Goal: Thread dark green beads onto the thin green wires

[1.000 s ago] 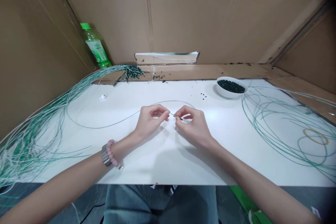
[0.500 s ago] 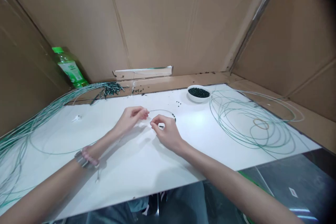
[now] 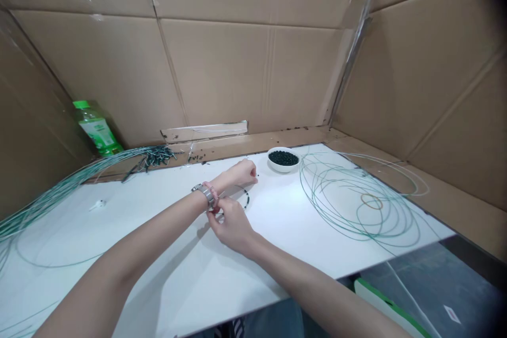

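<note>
Probably light and springy, the wire (image 3: 247, 199) suits pinching near its tip; mid-frame, the right hand (image 3: 233, 224) grips it, the left hand (image 3: 241, 172) unclear.

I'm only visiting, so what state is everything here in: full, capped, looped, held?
Right hand: fingers pinched on the beaded strand
Left hand: fingers curled; any grip hidden
Beaded strand: curved, partly beaded
Bowl: upright, full of dark beads
Bottle: capped
Wire coil: loosely looped
Tan band: lying among the loops
Watch: worn
</note>
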Demonstrator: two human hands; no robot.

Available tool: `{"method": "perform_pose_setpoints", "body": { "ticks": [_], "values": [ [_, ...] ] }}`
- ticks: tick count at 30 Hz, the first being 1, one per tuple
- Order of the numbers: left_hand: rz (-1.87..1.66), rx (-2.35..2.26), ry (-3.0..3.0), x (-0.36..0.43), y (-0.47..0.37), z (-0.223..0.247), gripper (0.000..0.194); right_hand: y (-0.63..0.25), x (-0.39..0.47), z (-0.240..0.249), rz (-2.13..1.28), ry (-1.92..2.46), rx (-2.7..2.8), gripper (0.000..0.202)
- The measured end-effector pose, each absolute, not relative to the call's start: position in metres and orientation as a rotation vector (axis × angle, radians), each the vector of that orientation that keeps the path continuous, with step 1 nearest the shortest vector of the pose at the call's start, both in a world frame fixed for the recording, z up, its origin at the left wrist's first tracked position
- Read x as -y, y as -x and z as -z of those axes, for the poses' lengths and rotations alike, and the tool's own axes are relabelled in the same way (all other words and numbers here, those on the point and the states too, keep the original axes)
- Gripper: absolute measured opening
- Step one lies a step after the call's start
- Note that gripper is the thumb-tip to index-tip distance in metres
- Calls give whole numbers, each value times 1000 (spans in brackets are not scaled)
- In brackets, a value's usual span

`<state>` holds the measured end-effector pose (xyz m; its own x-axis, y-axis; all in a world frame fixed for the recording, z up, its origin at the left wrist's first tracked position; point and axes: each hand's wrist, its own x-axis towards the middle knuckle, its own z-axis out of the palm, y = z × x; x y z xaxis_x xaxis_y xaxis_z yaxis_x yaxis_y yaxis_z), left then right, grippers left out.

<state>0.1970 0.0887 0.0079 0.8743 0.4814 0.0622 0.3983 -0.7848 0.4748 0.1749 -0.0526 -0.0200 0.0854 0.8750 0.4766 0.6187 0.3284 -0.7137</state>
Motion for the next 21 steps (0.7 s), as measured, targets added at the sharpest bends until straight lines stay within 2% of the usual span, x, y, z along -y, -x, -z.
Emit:
{"method": "perform_pose_setpoints", "body": {
  "ticks": [9, 14, 21],
  "values": [
    [-273, -516, -2525, -88, -202, -4, 8, -175, 50, 23, -349, 1404, 1588, 10],
    [-446, -560, -2354, -89, -180, -19, 7, -176, 53, 22, -351, 1391, 1583, 9],
    [-827, -762, -1812, -57, -73, -29, 35, -177, 56, 18, -352, 1347, 1418, 8]
  ]
}}
